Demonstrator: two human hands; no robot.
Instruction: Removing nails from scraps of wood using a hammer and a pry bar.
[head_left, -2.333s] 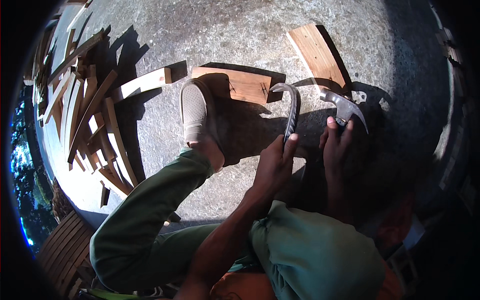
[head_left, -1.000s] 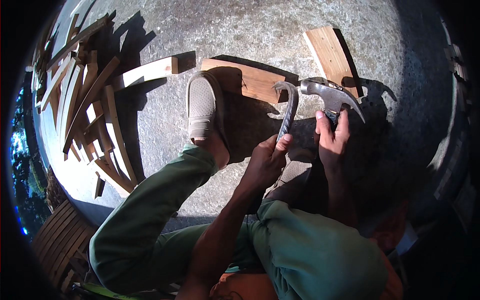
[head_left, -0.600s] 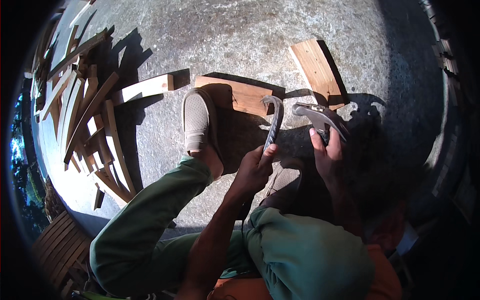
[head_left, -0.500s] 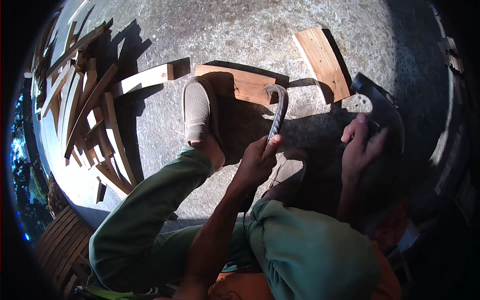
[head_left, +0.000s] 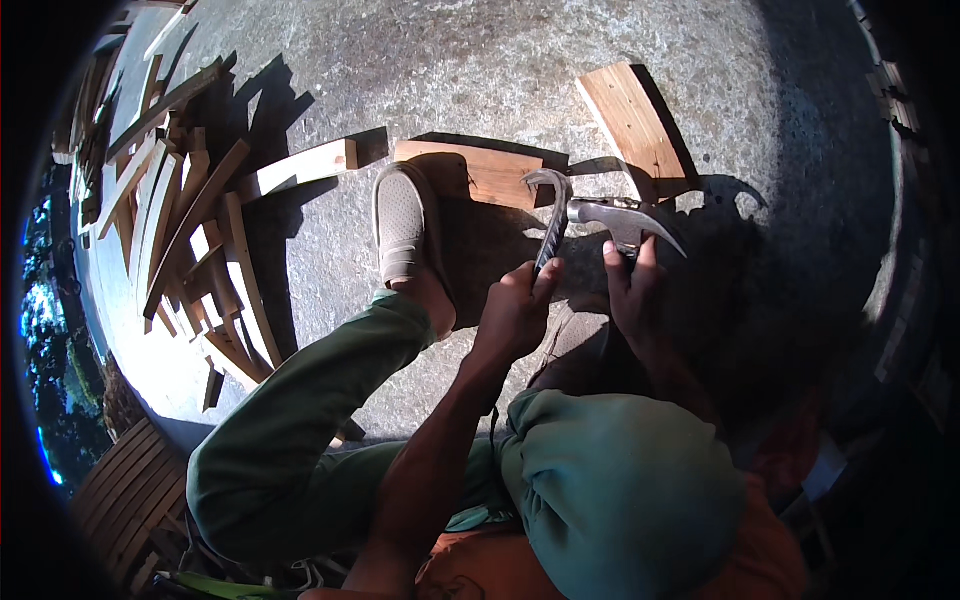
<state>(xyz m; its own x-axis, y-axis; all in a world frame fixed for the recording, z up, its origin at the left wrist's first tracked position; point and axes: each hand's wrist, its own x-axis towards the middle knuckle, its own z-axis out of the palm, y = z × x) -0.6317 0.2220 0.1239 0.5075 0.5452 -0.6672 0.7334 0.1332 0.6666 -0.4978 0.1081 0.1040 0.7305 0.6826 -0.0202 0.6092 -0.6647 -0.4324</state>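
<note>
My left hand [head_left: 516,311] is closed round the shaft of a dark, ribbed pry bar [head_left: 553,232], whose hooked claw curves left at the end of a reddish wood board [head_left: 480,174]. That board lies flat on the concrete, with my left shoe [head_left: 404,225] over its left part. In my right hand [head_left: 634,285] is a claw hammer [head_left: 625,216]. The hammer's striking face is at the right side of the pry bar's bend; whether they touch I cannot tell. Its claw points right. My fingers hide much of the handle.
A second, paler board [head_left: 632,120] lies farther off to the right. On the left, a heap of wood strips [head_left: 190,230] spreads over the floor, and one short beam [head_left: 300,170] reaches toward my shoe. A slatted wooden piece [head_left: 125,490] stands at the lower left.
My right hand has swung the hammer left, bringing its head from the far right up to the pry bar's bend. The left hand and pry bar have stayed nearly in place.
</note>
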